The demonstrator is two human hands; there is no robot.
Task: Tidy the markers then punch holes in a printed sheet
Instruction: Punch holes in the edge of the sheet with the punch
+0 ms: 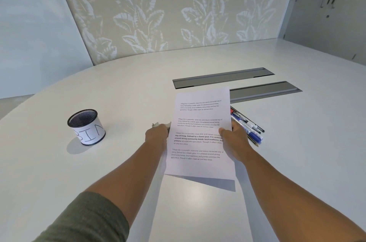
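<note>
A printed sheet with several text paragraphs is held above the white table, its near edge lifted and casting a shadow. My right hand pinches its right edge, thumb on top. My left hand rests on a small metal hole punch at the sheet's left edge; most of the punch is hidden. Several markers, among them a blue and a red-capped one, lie in a bunch on the table to the right of the sheet, partly behind my right hand. A black mesh cup labelled BIN stands at the left.
Two grey cable hatches are set into the table beyond the sheet. A leaf-patterned wall panel rises behind the curved far edge. A grey cabinet stands at the far right.
</note>
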